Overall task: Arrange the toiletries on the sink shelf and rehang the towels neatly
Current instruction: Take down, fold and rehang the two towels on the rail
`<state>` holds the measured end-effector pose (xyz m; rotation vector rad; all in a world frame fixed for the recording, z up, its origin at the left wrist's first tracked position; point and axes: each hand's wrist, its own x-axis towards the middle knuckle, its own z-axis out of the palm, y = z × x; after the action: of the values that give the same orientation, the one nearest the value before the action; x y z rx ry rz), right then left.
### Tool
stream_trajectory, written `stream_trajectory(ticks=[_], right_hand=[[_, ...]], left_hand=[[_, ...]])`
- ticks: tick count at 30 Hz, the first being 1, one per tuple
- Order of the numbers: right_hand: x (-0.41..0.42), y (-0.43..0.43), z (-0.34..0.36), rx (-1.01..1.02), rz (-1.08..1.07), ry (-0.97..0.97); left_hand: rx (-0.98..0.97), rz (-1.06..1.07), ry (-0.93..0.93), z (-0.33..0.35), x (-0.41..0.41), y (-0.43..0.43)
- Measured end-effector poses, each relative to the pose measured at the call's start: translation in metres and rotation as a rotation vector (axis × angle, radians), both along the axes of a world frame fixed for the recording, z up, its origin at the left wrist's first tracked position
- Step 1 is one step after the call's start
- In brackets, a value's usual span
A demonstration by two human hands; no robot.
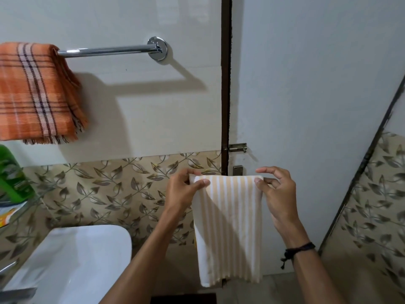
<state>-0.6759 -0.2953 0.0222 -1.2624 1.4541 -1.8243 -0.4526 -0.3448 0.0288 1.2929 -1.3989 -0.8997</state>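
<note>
Item one, white sink (72,260), lower left. Item two, orange plaid towel (37,91), draped over the left end of the chrome towel rail (109,50). Item three, striped towel (230,229), folded, hanging in mid-air before the door (306,84), below the rail. I see my left hand (182,194) and right hand (278,194) with fingers pinched on its top corners. Item four, green bottle (13,174) on the glass shelf (26,207).
</note>
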Motion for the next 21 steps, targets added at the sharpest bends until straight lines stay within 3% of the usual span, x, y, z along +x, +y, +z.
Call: stream_trajectory(ticks=[3, 6, 14, 19, 21], right_hand=[[-0.001, 0.001, 0.004, -0.046, 0.007, 0.016], [-0.002, 0.0, 0.006, -0.093, 0.003, 0.04], [0.0, -0.007, 0.008, -0.108, -0.054, -0.066], [-0.007, -0.018, 0.009, 0.014, -0.054, -0.265], [-0.008, -0.017, 0.016, 0.025, -0.034, -0.364]], left_hand=[[0.034, -0.157, 0.047, 0.011, 0.008, 0.001], [0.015, -0.238, -0.057, 0.02, 0.013, 0.0], [-0.136, -0.063, -0.281, 0.028, 0.003, -0.008], [-0.13, 0.061, -0.264, 0.03, -0.005, -0.008], [-0.095, 0.055, -0.151, 0.03, -0.008, -0.005]])
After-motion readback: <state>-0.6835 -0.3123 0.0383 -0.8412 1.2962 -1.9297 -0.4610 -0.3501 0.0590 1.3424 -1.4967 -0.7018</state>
